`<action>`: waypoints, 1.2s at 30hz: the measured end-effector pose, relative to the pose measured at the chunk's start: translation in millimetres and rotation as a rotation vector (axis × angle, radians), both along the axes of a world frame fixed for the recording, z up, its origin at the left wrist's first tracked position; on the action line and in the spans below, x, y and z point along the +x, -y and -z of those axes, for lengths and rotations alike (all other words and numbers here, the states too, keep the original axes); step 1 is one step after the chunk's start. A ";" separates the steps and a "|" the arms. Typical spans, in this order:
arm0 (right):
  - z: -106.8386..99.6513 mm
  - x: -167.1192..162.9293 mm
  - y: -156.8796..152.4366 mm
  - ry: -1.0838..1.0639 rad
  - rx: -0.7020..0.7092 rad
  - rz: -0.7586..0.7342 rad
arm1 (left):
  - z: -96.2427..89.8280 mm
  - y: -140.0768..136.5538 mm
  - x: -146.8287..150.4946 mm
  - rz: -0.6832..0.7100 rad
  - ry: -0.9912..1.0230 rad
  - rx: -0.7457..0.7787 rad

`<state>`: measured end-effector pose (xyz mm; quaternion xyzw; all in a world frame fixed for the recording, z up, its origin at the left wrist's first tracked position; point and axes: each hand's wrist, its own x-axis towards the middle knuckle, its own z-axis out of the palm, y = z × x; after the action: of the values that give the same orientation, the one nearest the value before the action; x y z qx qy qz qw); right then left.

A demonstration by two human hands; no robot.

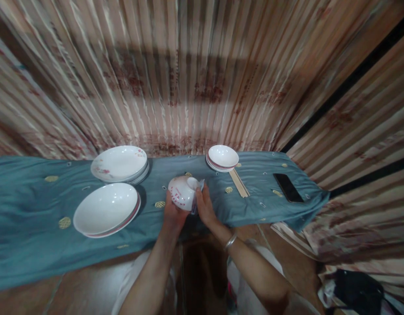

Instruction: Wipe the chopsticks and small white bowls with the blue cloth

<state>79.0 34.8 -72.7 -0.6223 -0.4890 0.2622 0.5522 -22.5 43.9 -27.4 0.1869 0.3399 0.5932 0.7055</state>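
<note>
In the head view a small white bowl [180,192] with pink markings is held above the front part of the table, tipped on its side with its round foot turned toward the right. My left hand [175,215] is closed around its left and lower side. Against the bowl's foot and right side presses my right hand [206,204], fingers bent round a thin pale sheet [193,205]; only its edges show, so whether it is cloth, paper or plastic I cannot tell.
Left on the blue tablecloth [31,210] are a stack of flowered plates [120,162] and stacked large bowls [105,210]. Toward the right lie small stacked bowls [222,156], chopsticks [238,183] and a black phone [287,188]. A pleated curtain [189,87] hangs behind.
</note>
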 end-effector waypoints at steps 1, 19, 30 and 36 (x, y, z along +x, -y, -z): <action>0.4 -2.3 2.8 0.032 0.004 -0.007 | -0.7 -0.5 0.7 0.007 0.020 -0.020; -13.6 -18.6 40.2 0.574 0.145 -0.131 | -17.0 0.9 7.7 -0.014 0.160 -0.133; -16.9 -10.8 37.5 0.817 0.348 -0.225 | -21.9 2.2 5.6 -0.025 0.306 -0.236; -21.8 -8.4 33.7 0.982 0.405 -0.310 | -20.5 5.6 6.4 -0.107 0.287 -0.335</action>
<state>70.6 1.1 -50.8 -0.4733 -0.8158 -0.0799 0.3226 -16.1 38.3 -6.9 -0.0374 0.3392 0.5856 0.7353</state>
